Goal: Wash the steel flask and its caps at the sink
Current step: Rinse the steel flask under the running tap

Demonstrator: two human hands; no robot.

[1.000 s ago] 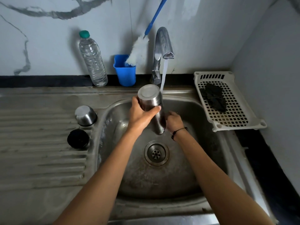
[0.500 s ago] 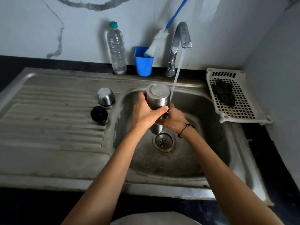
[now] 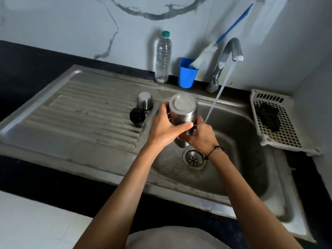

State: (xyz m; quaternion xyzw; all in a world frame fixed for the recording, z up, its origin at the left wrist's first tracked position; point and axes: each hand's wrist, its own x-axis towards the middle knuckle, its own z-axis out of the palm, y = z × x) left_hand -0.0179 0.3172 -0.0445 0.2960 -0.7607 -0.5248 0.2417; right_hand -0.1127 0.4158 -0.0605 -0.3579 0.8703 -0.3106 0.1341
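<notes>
In front of me the wall (image 3: 71, 24) is white marble with grey veins, meeting a plain white side wall (image 3: 305, 51) in the corner at my right. The desk (image 3: 27, 69) is black. The floor (image 3: 36, 221) below is pale. Light is dim and bluish.

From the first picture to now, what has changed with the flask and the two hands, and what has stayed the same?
The right hand moved up from the lower end of the flask to its middle, meeting the left hand. The flask, base up, left the water stream, which now falls past its right side. Both hands still grip it. The steel cap and black cap remain on the drainboard; the tap keeps running.
</notes>
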